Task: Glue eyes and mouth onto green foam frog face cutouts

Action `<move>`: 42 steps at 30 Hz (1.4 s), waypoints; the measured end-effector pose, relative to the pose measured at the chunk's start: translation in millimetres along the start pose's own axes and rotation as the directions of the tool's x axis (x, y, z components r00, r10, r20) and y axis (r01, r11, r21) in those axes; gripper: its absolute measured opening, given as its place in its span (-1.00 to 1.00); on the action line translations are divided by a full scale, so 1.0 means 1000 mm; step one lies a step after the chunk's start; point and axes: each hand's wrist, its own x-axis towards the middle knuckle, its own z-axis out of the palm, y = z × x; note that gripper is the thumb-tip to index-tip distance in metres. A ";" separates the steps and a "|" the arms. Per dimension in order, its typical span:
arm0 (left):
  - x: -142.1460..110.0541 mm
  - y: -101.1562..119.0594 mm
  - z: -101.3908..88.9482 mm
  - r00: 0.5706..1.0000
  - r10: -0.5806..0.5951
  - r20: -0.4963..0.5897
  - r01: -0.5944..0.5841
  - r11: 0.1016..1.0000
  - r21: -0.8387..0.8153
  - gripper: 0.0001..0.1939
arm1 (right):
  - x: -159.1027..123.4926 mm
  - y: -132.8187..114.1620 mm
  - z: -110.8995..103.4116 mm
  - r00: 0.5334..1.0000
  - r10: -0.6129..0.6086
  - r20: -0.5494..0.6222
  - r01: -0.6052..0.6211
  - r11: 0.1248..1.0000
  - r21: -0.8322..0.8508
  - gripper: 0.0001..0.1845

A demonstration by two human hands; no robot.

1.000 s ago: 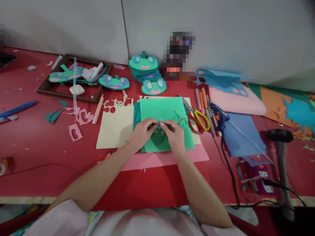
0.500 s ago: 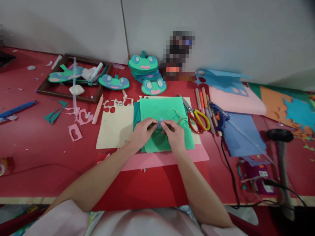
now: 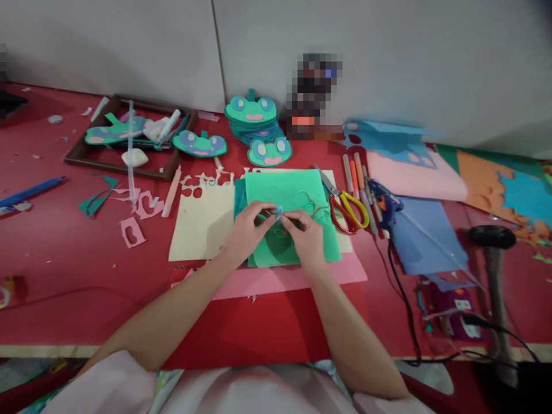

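Hands, left and right, meeting fingertip to fingertip, both pinching a small light-blue foam piece over the green foam sheet on the red table, apparently mid-assembly, with careful placing and pressing likely next.

Both hands on perhaps blue scrap

I sit at a wide red-covered table pushed against a plain pale grey panelled wall, a thin vertical seam dividing its panels; soft, even light falls across both
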 end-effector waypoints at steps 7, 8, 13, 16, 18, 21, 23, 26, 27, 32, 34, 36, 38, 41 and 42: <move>0.001 -0.002 -0.002 0.999 -0.042 -0.004 0.042 0.997 -0.060 -0.86 | 0.000 0.000 0.000 0.999 -0.035 0.020 0.036 0.998 -0.047 -0.81; 0.001 -0.003 -0.002 0.999 -0.047 -0.008 0.047 0.997 -0.068 -0.86 | 0.000 0.000 0.000 0.999 -0.037 0.022 0.038 0.998 -0.049 -0.81; 0.001 -0.002 -0.002 0.998 -0.069 -0.015 0.067 0.992 -0.109 -0.86 | 0.000 -0.001 -0.001 1.000 -0.016 0.024 0.017 0.999 -0.046 -0.79; 0.002 -0.001 -0.002 0.994 -0.105 -0.008 0.103 0.985 -0.137 -0.85 | 0.000 -0.001 -0.001 1.000 -0.013 0.017 0.014 0.999 -0.051 -0.79; 0.003 -0.002 -0.002 0.993 -0.119 -0.008 0.116 0.983 -0.141 -0.85 | 0.000 -0.001 -0.001 1.000 -0.016 0.019 0.017 0.999 -0.049 -0.80; 0.002 -0.002 -0.002 0.993 -0.116 -0.016 0.112 0.983 -0.146 -0.85 | 0.000 -0.001 -0.001 0.999 -0.018 0.030 0.019 0.999 -0.038 -0.80; 0.002 -0.003 -0.002 0.993 -0.120 -0.020 0.115 0.981 -0.155 -0.84 | 0.000 0.000 -0.001 0.999 -0.021 0.033 0.023 0.999 -0.042 -0.80; 0.002 -0.003 -0.002 0.992 -0.125 -0.025 0.119 0.978 -0.173 -0.82 | 0.001 0.000 -0.002 0.999 -0.017 0.048 0.019 0.999 -0.033 -0.81; 0.002 -0.003 -0.002 0.990 -0.136 -0.032 0.128 0.975 -0.182 -0.82 | 0.001 0.000 -0.003 0.998 -0.012 0.060 0.014 1.000 -0.020 -0.81; 0.003 -0.005 -0.002 0.978 -0.204 -0.049 0.189 0.958 -0.216 -0.82 | 0.003 -0.004 -0.007 0.995 0.047 0.090 -0.054 0.996 0.076 -0.80; 0.002 -0.006 -0.001 0.983 -0.179 -0.040 0.169 0.967 -0.192 -0.83 | 0.003 -0.006 -0.007 0.995 0.067 0.077 -0.076 0.991 0.108 -0.80; 0.002 -0.007 -0.001 0.988 -0.153 -0.036 0.145 0.975 -0.167 -0.83 | 0.003 -0.006 -0.006 0.995 0.076 0.065 -0.084 0.989 0.121 -0.80; 0.001 -0.008 -0.001 0.989 -0.146 -0.040 0.138 0.978 -0.155 -0.82 | 0.003 -0.006 -0.006 0.995 0.085 0.055 -0.091 0.989 0.118 -0.78; 0.001 -0.008 -0.001 0.989 -0.141 -0.044 0.134 0.981 -0.142 -0.83 | 0.003 -0.005 -0.005 0.994 0.101 0.040 -0.105 0.989 0.108 -0.76; 0.001 -0.008 -0.001 0.989 -0.140 -0.044 0.133 0.981 -0.139 -0.84 | 0.003 -0.005 -0.005 0.994 0.104 0.038 -0.108 0.988 0.107 -0.76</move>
